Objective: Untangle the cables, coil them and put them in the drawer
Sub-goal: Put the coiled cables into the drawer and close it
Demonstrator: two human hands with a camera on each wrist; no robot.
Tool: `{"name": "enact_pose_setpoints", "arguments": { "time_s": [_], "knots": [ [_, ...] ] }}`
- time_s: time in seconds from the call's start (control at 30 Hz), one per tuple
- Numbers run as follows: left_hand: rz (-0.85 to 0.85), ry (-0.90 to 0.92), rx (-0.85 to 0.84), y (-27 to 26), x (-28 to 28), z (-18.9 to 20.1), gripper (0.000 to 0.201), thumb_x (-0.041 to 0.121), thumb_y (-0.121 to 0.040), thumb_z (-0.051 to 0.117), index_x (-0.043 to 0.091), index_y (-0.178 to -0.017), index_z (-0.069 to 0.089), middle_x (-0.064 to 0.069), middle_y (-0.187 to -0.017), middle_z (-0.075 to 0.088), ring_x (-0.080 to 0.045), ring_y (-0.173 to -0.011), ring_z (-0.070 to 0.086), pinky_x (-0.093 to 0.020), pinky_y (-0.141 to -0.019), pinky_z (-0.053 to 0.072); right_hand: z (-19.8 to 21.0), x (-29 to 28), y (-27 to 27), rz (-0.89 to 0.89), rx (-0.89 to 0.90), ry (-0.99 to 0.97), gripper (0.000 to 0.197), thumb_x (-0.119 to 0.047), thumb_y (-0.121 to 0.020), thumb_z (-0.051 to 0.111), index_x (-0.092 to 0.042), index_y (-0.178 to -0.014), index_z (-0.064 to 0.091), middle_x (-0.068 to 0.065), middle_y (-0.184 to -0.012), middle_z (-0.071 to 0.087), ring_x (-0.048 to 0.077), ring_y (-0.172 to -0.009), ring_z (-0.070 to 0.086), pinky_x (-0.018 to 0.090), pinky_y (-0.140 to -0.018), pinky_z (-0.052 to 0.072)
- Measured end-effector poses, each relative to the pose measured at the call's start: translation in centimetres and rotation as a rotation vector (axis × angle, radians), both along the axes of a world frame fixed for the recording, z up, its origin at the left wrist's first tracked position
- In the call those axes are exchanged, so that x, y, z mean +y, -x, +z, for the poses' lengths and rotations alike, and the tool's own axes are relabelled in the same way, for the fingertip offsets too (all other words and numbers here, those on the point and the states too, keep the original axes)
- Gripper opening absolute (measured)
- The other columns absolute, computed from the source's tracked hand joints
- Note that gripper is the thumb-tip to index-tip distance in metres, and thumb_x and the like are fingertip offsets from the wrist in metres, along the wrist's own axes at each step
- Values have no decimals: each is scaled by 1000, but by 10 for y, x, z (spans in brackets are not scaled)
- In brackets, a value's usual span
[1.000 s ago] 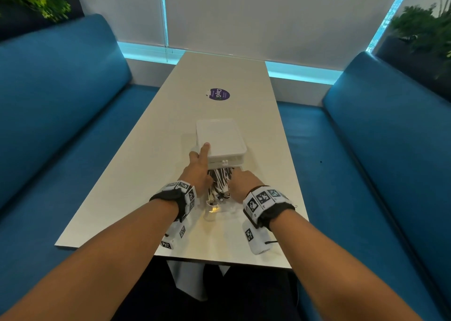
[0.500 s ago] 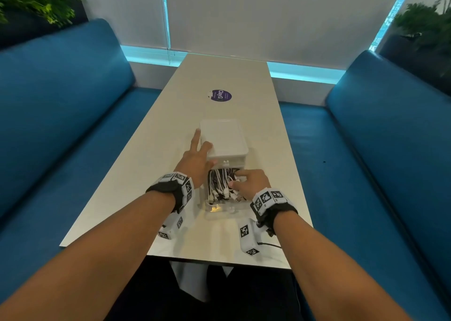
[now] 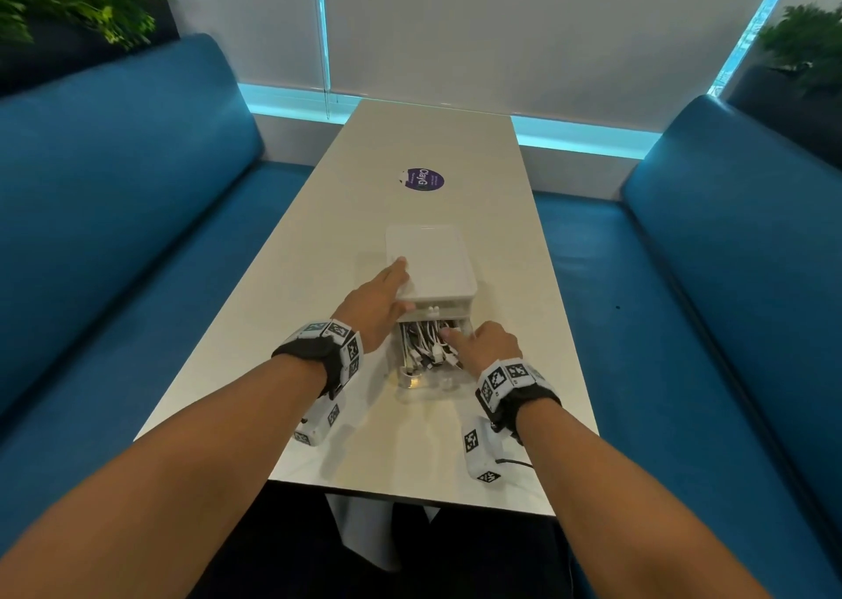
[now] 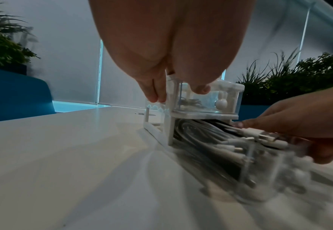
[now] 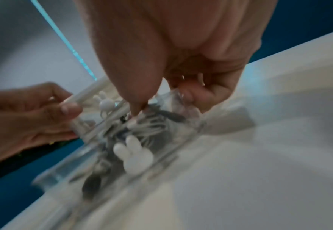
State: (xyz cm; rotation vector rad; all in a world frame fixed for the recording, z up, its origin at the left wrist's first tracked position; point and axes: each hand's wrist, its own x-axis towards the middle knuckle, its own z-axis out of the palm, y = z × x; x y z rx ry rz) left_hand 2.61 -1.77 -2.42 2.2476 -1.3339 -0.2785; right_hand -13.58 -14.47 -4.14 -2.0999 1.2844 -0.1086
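Head view, drawer unit: small white unit [image 3: 430,261] stands on the table [image 3: 282,288]; its lower clear drawer [image 3: 426,382] is pulled out toward the person.
Head view, cables: white and black cables [image 3: 426,345] lie inside the open drawer.
Head view, left hand: left hand [image 3: 376,304] rests on the unit's left top edge, fingers extended.
Head view, right hand: right hand [image 3: 485,348] is at the drawer's right side, thumb on the cables.
Left wrist view: fingers straight along the unit's side, thumb on its upper front; upper clear drawer [image 4: 206,99] is closed, with a rabbit-shaped knob [image 4: 221,104].
Right wrist view: blurred; thumb presses the cables, fingers [image 5: 204,95] curl round the drawer's right wall.
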Motion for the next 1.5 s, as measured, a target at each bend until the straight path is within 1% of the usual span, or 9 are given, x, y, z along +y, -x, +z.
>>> {"name": "enact_pose_setpoints", "arguments": {
  "time_s": [0.1,0.2,0.37,0.63,0.77,0.93,1.2,1.33,1.5],
  "knots": [
    [-20,-17,-6,-2,1,-1,67,30,-103,46,19,-157,7,-3,-159,33,-29,-136,45,-42,-110,38,-6,8,-4,0,-85,-8,56,-64,-84,60,-11,-99,56,8,-97,65,26,-81,64,36,-72,54],
    [-28,-19,-9,-3,-2,1,65,29,-103,46,20,-156,10,-3,-158,35,-31,-135,46,-41,-109,39,-4,6,3,-30,-174,-221,65,-66,-80,63,-14,-116,48,4,-105,65,20,-73,71,30,-61,54],
    [-61,-10,13,-2,2,7,63,27,-104,46,20,-157,12,-1,-156,38,-28,-137,44,-36,-111,33,-8,-3,4,41,-61,-194,96,-65,-69,75,-12,-139,36,9,-131,55,29,-113,58,32,-80,44],
    [-73,-33,23,0,8,9,62,26,-105,44,24,-157,10,-1,-158,35,-29,-138,43,-35,-111,32,-26,1,-20,-73,-178,-56,72,-49,-81,67,-9,-132,35,16,-120,58,34,-100,62,37,-74,50],
    [-81,-36,16,2,8,11,62,25,-104,43,23,-157,10,-1,-157,36,-30,-134,48,-38,-110,35,-38,-10,-10,39,-307,-223,93,-64,-62,74,-41,-139,29,11,-118,61,29,-80,71,38,-59,59],
    [-84,-34,21,4,9,16,61,27,-104,44,20,-156,11,-2,-157,37,-32,-133,48,-41,-109,39,-31,-16,7,214,-260,-174,96,-28,-63,78,-36,-145,28,10,-123,51,26,-87,67,39,-70,60],
    [-185,-73,99,-1,22,10,116,40,-79,78,27,-157,-8,6,-162,20,-12,-145,28,-32,-114,33,-26,-11,14,190,-307,-70,67,-27,-72,80,-30,-130,46,-2,-121,59,19,-108,60,44,-92,54],
    [-138,-30,-17,0,18,1,108,13,-84,76,21,-158,-3,3,-162,23,-16,-144,33,-25,-108,33,-24,-12,12,176,-277,-19,53,-28,-77,79,-24,-122,52,-4,-118,62,20,-105,61,41,-91,52],
    [-89,26,-88,-2,13,-9,98,3,-84,72,21,-156,7,1,-157,31,-22,-136,44,-41,-103,47,-20,-11,3,112,-203,40,41,-33,-74,79,-27,-105,53,-6,-105,66,21,-92,64,43,-82,55]
  ]
}}
